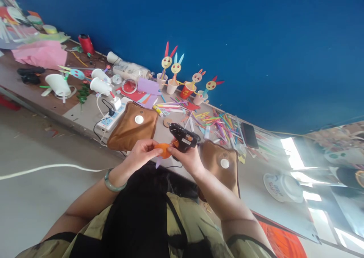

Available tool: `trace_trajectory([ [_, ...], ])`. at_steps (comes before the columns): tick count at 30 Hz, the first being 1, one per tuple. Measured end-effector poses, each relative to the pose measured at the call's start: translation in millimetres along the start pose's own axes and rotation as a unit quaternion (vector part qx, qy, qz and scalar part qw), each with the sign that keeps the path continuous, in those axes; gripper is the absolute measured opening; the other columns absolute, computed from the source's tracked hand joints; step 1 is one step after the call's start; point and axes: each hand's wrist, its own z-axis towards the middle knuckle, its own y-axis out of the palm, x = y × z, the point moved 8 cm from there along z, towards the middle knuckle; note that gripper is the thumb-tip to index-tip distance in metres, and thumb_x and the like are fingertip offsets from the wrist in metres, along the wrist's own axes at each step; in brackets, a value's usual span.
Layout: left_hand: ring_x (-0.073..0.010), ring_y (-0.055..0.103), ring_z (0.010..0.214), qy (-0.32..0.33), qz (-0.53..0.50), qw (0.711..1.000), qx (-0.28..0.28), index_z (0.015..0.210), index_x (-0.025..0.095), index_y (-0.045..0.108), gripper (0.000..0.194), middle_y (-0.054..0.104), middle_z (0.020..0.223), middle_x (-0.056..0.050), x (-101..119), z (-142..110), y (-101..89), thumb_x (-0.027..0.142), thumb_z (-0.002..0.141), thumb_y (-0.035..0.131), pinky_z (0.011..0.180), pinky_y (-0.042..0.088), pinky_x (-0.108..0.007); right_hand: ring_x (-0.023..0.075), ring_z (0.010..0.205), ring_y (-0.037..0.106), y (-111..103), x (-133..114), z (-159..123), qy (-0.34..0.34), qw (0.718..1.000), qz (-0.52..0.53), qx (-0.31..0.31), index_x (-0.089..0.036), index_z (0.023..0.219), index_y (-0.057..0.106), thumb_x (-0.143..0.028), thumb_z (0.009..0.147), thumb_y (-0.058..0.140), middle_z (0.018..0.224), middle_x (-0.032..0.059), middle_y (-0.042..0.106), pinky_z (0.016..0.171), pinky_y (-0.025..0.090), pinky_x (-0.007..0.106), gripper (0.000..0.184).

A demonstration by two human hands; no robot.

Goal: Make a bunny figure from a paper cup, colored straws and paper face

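Observation:
My left hand point(142, 152), with a bangle on its wrist, pinches the left side of an orange round piece point(163, 150). A pale purple strip point(158, 162) sticks out below that piece. My right hand point(190, 160) is closed around a black hot glue gun point(184, 136), its nozzle turned to the upper left. The right thumb also presses on the orange piece's right edge. A brown cushion-like pouch point(129, 131) lies beyond my left hand, and another brown pouch point(231, 163) is right of my right hand.
A white power strip point(112, 116) with plugs and cords lies at left. Along the blue wall stand several cups with rabbit-faced figures point(176, 68). Coloured sticks and pens point(218, 125) are scattered beyond the glue gun, near a dark phone point(249, 135). A white bowl point(283, 188) stands right.

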Motion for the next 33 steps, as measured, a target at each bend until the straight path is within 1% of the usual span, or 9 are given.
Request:
trace_trajectory([
  [4, -0.0174, 0.071, 0.071, 0.013, -0.005, 0.998, 0.062, 0.088, 0.013, 0.076, 0.033, 0.078, 0.081, -0.008, 1, 2, -6.6, 0.044, 0.08, 0.081, 0.066, 0.055, -0.026, 0.0145, 0.063, 0.062, -4, -8, -1, -0.037, 0.998, -0.052, 0.023, -0.02, 0.086, 0.067, -0.045, 0.08, 0.078, 0.072, 0.0004, 0.067, 0.062, 0.057, 0.029, 0.028],
  [7, -0.013, 0.066, 0.06, 0.009, -0.031, 0.992, 0.122, 0.085, 0.013, 0.073, 0.035, 0.075, 0.073, -0.006, -1, 3, -18.4, 0.046, 0.077, 0.082, 0.055, 0.049, -0.022, 0.0143, 0.06, 0.06, -7, -16, -5, -0.066, 0.993, -0.094, 0.033, -0.019, 0.085, 0.066, -0.045, 0.089, 0.069, 0.066, 0.0008, 0.064, 0.059, 0.054, 0.029, 0.027],
  [9, -0.0109, 0.061, 0.052, 0.005, -0.047, 0.989, 0.141, 0.083, 0.014, 0.071, 0.036, 0.072, 0.068, -0.004, -1, 4, -23.0, 0.047, 0.076, 0.083, 0.048, 0.044, -0.02, 0.015, 0.061, 0.061, -9, -22, -10, -0.089, 0.989, -0.117, 0.034, -0.019, 0.086, 0.066, -0.044, 0.092, 0.066, 0.07, 0.0023, 0.066, 0.06, 0.055, 0.03, 0.026],
  [11, -0.0099, 0.058, 0.048, 0.009, -0.057, 0.988, 0.144, 0.084, 0.014, 0.07, 0.037, 0.07, 0.066, -0.004, 1, 3, -23.5, 0.048, 0.076, 0.082, 0.045, 0.04, -0.02, 0.0173, 0.069, 0.065, -8, -26, -17, -0.118, 0.982, -0.148, 0.024, -0.019, 0.089, 0.066, -0.042, 0.094, 0.064, 0.078, 0.0049, 0.069, 0.068, 0.057, 0.032, 0.024],
  [14, -0.0097, 0.057, 0.049, 0.028, -0.062, 0.987, 0.142, 0.088, 0.014, 0.071, 0.038, 0.071, 0.067, -0.004, 10, 2, -19.9, 0.049, 0.077, 0.081, 0.047, 0.042, -0.021, 0.0197, 0.077, 0.068, -4, -29, -28, -0.147, 0.966, -0.214, -0.003, -0.02, 0.091, 0.065, -0.039, 0.096, 0.061, 0.085, 0.007, 0.072, 0.074, 0.057, 0.034, 0.021],
  [18, -0.0112, 0.06, 0.056, 0.061, -0.044, 0.988, 0.139, 0.097, 0.014, 0.073, 0.038, 0.071, 0.068, -0.004, 19, 0, -15.4, 0.049, 0.083, 0.077, 0.053, 0.046, -0.022, 0.0184, 0.071, 0.067, 4, -32, -39, -0.169, 0.936, -0.308, -0.029, -0.021, 0.092, 0.062, -0.036, 0.097, 0.061, 0.081, 0.0047, 0.071, 0.068, 0.054, 0.031, 0.015],
  [21, -0.0118, 0.062, 0.059, 0.081, 0.0, 0.986, 0.147, 0.101, 0.015, 0.074, 0.036, 0.072, 0.071, -0.004, 18, -3, -17.1, 0.048, 0.087, 0.073, 0.052, 0.044, -0.021, 0.0187, 0.07, 0.066, 9, -41, -45, -0.213, 0.909, -0.357, -0.022, -0.022, 0.09, 0.058, -0.034, 0.097, 0.06, 0.077, 0.0034, 0.069, 0.068, 0.053, 0.03, 0.014],
  [24, -0.012, 0.063, 0.061, 0.097, 0.034, 0.982, 0.159, 0.102, 0.016, 0.075, 0.035, 0.073, 0.074, -0.004, 16, -5, -19.4, 0.048, 0.088, 0.072, 0.056, 0.047, -0.022, 0.019, 0.069, 0.065, 14, -46, -48, -0.242, 0.891, -0.384, -0.016, -0.023, 0.09, 0.055, -0.033, 0.098, 0.059, 0.074, 0.0026, 0.067, 0.067, 0.052, 0.03, 0.013],
  [33, -0.0132, 0.064, 0.065, 0.128, 0.087, 0.976, 0.153, 0.103, 0.016, 0.076, 0.033, 0.073, 0.075, -0.004, 26, -14, -13.4, 0.046, 0.092, 0.068, 0.06, 0.048, -0.023, 0.0165, 0.059, 0.058, 16, -48, -50, -0.261, 0.883, -0.391, 0.001, -0.023, 0.091, 0.054, -0.034, 0.097, 0.059, 0.071, 0.001, 0.063, 0.059, 0.045, 0.029, 0.013],
])
